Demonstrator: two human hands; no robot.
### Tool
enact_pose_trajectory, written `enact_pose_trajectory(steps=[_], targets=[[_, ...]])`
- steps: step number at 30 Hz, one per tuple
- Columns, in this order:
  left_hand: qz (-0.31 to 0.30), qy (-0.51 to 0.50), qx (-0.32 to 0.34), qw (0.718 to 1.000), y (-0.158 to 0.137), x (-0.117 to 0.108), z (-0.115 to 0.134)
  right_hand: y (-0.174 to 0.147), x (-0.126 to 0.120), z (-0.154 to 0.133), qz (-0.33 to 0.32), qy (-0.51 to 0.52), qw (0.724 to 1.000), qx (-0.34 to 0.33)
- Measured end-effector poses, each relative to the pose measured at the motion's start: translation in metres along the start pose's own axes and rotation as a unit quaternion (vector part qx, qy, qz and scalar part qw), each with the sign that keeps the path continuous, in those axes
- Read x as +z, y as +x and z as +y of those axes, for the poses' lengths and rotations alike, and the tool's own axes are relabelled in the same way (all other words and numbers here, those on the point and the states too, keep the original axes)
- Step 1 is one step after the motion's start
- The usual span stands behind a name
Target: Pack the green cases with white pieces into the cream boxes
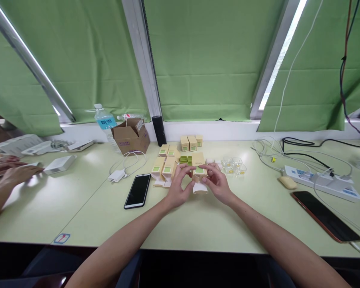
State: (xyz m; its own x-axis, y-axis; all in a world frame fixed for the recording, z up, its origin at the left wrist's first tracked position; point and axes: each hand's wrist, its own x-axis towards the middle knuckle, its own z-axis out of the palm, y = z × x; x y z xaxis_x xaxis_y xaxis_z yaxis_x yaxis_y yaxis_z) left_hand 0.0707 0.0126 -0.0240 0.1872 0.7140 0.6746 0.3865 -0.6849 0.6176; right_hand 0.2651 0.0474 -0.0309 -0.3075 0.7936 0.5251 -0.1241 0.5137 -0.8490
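Note:
Between my two hands is a small tan cardboard box (199,176) with a green label and a white-inside flap hanging toward me. My left hand (180,186) grips its left side between thumb and fingers. On the right side, my right hand (218,185) pinches the same box. Left of my hands lie several similar tan boxes (163,167), two with their flaps folded out toward me. Green square pieces (185,159) sit just behind my left hand. Small clear cups (234,165) with yellowish spots stand to the right of my right hand.
A phone (137,191) and a white charger (117,175) lie left; a brown carton (131,137), bottle (105,122) and black cylinder (159,130) stand behind. Right are a power strip (300,176), cables and another phone (325,216). Another person's hands (16,172) work at far left.

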Motion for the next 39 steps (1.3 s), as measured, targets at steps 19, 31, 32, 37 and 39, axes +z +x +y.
enact_pose_trajectory(steps=[19, 31, 32, 37, 39], targets=[[-0.039, -0.061, -0.012, 0.997, -0.001, 0.002, -0.002, 0.0, 0.0, 0.002, 0.007, -0.011, 1.0, -0.017], [-0.006, -0.099, -0.037, 0.994, -0.002, 0.007, -0.008, -0.004, -0.002, -0.006, -0.056, 0.021, 0.998, -0.028], [-0.002, -0.111, -0.041, 0.993, -0.002, 0.007, -0.009, -0.004, -0.001, -0.006, -0.059, 0.018, 0.998, -0.025], [0.016, -0.168, -0.067, 0.983, -0.002, 0.009, -0.008, -0.006, 0.002, -0.005, -0.05, 0.002, 0.999, -0.009], [0.016, -0.177, -0.073, 0.981, -0.003, 0.009, -0.008, -0.006, 0.003, -0.003, -0.046, 0.004, 0.999, -0.012]])
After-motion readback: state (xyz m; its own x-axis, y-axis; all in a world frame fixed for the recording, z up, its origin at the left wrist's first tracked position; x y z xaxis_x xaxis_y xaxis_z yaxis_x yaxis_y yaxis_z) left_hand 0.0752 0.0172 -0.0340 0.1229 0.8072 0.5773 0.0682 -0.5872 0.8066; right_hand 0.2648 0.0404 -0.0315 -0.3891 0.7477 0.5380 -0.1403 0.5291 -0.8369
